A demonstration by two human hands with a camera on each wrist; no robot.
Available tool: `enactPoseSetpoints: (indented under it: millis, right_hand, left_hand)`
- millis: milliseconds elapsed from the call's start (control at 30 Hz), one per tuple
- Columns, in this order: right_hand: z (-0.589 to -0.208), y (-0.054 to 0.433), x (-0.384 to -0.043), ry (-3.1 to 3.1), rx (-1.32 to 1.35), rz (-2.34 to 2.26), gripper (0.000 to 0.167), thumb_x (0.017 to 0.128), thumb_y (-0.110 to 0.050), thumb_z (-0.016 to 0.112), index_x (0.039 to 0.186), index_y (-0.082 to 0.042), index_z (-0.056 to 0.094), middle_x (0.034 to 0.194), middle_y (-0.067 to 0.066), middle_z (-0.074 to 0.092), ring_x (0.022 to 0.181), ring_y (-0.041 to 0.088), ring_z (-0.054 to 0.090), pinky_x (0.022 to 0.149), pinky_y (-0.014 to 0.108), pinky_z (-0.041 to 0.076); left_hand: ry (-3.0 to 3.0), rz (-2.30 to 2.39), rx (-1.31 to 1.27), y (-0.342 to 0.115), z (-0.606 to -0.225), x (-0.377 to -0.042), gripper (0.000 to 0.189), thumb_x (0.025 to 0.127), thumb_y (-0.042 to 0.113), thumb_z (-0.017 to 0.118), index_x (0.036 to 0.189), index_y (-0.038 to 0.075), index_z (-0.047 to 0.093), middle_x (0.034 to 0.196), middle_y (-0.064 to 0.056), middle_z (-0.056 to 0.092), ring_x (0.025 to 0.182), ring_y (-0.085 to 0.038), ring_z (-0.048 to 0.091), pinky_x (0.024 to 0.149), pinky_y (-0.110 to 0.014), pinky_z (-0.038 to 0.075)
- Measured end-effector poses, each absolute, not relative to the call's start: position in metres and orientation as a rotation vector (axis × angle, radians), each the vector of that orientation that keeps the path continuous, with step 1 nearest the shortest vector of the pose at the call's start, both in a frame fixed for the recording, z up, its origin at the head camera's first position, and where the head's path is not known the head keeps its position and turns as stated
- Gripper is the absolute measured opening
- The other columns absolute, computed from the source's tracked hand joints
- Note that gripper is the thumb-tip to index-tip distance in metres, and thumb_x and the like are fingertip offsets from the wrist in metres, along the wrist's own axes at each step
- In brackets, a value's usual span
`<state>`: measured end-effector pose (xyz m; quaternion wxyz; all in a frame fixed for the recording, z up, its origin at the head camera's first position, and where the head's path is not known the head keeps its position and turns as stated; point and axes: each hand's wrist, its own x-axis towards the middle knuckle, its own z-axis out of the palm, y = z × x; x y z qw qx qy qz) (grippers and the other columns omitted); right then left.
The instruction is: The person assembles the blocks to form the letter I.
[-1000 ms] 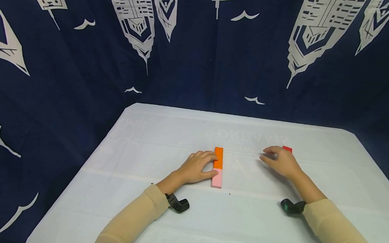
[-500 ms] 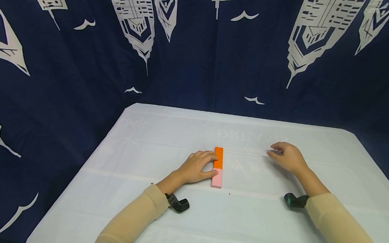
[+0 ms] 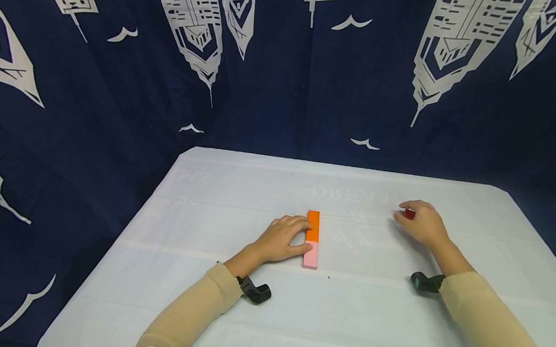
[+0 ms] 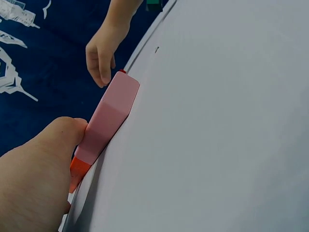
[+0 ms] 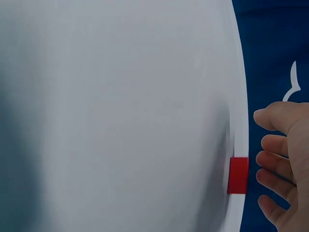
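Note:
An orange block (image 3: 313,223) and a pink block (image 3: 310,259) lie end to end in one line on the white table. My left hand (image 3: 281,238) rests at their left side, fingertips on the orange block and thumb on the pink one. In the left wrist view the thumb touches the pink block (image 4: 107,116), and much of the orange block is hidden. A small red block (image 3: 409,214) shows between the thumb and fingers of my right hand (image 3: 421,223). The right wrist view has the fingers loosely bent, apart from the red block (image 5: 238,175) on the table.
The white table (image 3: 346,313) reaches back to a dark blue curtain (image 3: 273,89) printed with white buildings and birds. A black wrist camera (image 3: 255,292) sits at the left wrist, another black camera (image 3: 425,282) at the right.
My right hand has moved a little to the right and away, over the red block, which was behind it and now shows between thumb and fingers. The left hand and its two blocks stay put.

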<state>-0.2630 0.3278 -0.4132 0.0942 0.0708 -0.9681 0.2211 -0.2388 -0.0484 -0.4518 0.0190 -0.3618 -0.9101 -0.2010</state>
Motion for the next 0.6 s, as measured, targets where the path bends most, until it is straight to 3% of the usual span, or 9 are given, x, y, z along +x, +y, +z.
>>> enactPoseSetpoints:
  millis: [600]
  right_hand:
    - [-0.419, 0.343, -0.261, -2.922, 0.081, 0.663, 0.046, 0.092, -0.023, 0.061, 0.121, 0.012, 0.055, 0.125, 0.038, 0.05, 0.116, 0.053, 0.042, 0.098, 0.065, 0.034]
  left_hand:
    - [-2.82, -0.629, -1.123, -0.049, -0.452, -0.239, 0.053, 0.095, 0.05, 0.054, 0.138, 0.019, 0.052, 0.146, 0.001, 0.045, 0.133, -0.021, 0.04, 0.103, -0.044, 0.035]
